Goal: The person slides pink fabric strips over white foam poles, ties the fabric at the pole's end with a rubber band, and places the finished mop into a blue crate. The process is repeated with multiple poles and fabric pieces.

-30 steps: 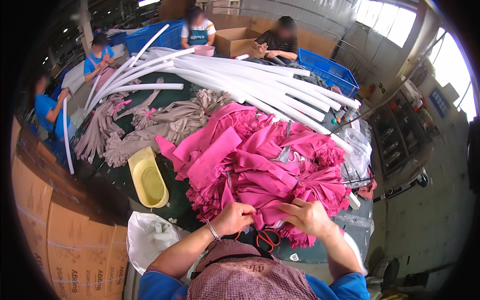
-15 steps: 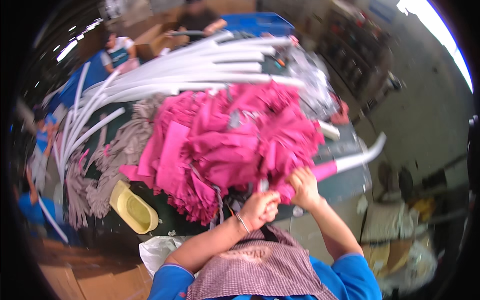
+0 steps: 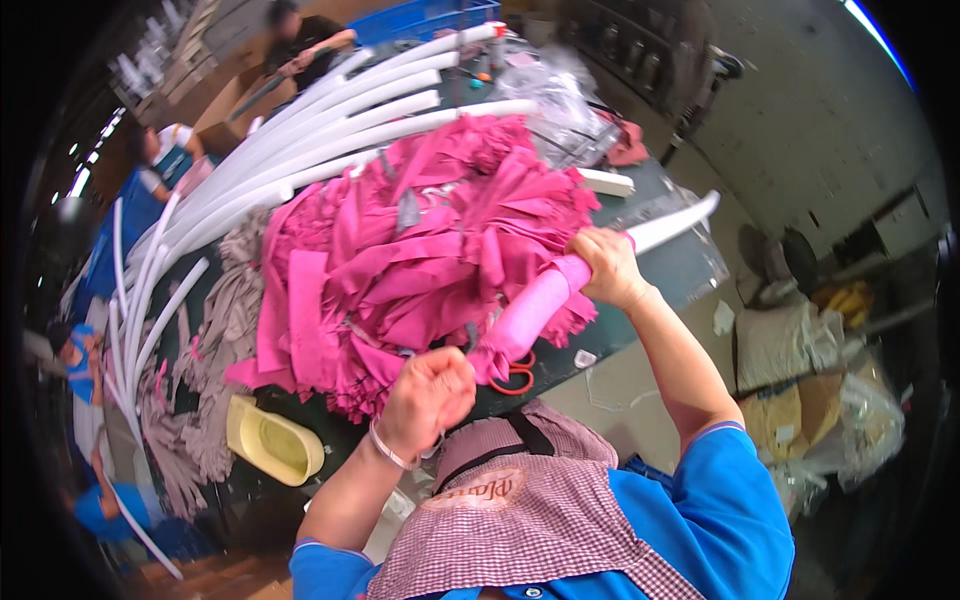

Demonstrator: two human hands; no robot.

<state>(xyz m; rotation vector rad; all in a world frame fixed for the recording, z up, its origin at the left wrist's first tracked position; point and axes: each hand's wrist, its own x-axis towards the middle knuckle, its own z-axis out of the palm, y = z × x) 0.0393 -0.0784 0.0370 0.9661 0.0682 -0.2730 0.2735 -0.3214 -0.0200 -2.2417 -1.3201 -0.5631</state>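
Note:
A white foam tube [image 3: 672,226] runs up and right from my right hand, with a pink fabric sleeve [image 3: 535,312] over its lower part. My right hand [image 3: 608,268] is closed round the sleeve near the bare white part. At the sleeve's lower end my left hand [image 3: 430,398] makes a fist on the gathered pink cloth; its fingertips are hidden. Beyond both hands lies a big heap of pink fabric sleeves [image 3: 400,260]. Red-handled scissors [image 3: 514,376] rest on the table just below the covered tube, their blades out of sight.
Many white foam tubes [image 3: 340,130] lie across the green table [image 3: 690,265] behind the heap. Grey-brown fabric [image 3: 215,370] and a yellow plastic tub [image 3: 275,440] are at the left. Clear plastic wrap [image 3: 560,100] sits at the far right. Other people work across the table and at left.
Both hands have moved apart along the pink sleeve, the left going down and left. More of the covered tube shows between them, and the scissors have come into sight. The whole view has shifted.

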